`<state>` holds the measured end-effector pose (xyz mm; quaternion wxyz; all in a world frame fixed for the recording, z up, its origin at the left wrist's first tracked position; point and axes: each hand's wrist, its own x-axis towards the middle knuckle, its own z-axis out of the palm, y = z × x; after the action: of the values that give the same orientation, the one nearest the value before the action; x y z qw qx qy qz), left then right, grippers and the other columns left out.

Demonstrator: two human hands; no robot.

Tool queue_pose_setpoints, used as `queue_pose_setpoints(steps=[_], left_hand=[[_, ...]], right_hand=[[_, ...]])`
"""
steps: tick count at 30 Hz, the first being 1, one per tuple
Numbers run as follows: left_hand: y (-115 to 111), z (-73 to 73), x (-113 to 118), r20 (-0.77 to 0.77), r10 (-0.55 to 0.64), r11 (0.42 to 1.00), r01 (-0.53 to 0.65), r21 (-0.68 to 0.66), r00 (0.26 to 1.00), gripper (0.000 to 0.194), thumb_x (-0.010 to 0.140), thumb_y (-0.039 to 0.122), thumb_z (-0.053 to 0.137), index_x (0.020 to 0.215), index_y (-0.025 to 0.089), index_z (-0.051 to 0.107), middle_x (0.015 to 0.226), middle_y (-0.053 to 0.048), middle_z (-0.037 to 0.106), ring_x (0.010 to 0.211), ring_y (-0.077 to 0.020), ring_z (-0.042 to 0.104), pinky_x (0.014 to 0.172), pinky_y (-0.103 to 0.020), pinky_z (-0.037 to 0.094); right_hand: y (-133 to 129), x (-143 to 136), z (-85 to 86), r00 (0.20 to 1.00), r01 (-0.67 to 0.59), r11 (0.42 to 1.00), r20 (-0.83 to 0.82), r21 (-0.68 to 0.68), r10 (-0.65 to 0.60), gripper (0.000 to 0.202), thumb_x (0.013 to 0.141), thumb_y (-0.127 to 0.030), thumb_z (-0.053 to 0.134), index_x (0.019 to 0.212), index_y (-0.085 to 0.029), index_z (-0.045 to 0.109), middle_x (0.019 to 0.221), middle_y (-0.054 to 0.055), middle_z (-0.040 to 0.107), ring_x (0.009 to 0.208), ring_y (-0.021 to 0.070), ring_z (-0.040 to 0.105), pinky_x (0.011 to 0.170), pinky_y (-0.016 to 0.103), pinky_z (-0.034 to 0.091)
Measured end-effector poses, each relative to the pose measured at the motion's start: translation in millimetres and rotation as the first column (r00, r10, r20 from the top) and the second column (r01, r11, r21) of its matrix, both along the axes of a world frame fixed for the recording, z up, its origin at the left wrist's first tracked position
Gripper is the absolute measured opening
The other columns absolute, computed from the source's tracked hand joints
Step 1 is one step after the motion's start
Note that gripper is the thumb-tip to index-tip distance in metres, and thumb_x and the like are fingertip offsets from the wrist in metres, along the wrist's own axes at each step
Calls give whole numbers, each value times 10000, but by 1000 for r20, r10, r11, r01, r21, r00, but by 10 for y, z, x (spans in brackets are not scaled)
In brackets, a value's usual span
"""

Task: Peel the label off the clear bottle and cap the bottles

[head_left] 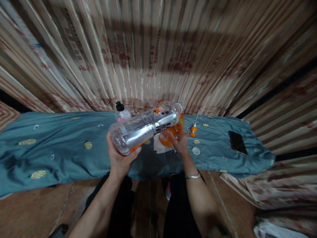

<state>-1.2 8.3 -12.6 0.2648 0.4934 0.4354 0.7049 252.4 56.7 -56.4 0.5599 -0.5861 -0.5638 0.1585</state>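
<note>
Holding a clear bottle (145, 129) aslant over the tabletop (66, 137), with left hand (121, 162) clamped round its base, seemingly to bear its weight, and gripping an orange bottle (177, 128) beside its neck in the right hand (181, 143), apparently for steadiness.

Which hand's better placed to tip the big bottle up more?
Likely your left hand: it holds the big bottle near its base, while your right hand is occupied with the orange bottle.

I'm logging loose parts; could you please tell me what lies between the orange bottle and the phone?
In the head view, past the right hand, an orange pump and white disc lie between the orange bottle and phone.
</note>
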Motion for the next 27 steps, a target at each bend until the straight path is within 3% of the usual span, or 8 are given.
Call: queue_pose_setpoints(steps=[6,19,27], left_hand=[[-8,17,7,-11,8,1000,-8,-4,1000,952,542,531,968,1366,271,569,1329,-114,652,1246,-318,657,1133,-537,509],[13,-19,3,4,-3,1000,3,-23,1000,1061,481,519,1000,1384,219,532,1333,-133,634,1257,-330,649,1143,-530,494],[8,11,16,-8,18,1000,-19,-4,1000,1000,497,508,995,1357,232,567,1315,-126,644,1244,-315,647,1135,-515,496]], right_hand=[[-6,10,-8,1000,-1,1000,1,-9,1,630,844,-667,711,1241,-181,653,1153,173,790,1078,348,759,922,502,623],[-18,2,31,1000,-4,1000,19,3,4,619,855,-658,698,1249,-184,649,1158,167,791,1067,335,764,907,478,631],[-18,7,37,1000,-4,1000,23,-12,4,633,844,-678,703,1240,-187,658,1174,171,791,1113,345,753,938,492,623]])
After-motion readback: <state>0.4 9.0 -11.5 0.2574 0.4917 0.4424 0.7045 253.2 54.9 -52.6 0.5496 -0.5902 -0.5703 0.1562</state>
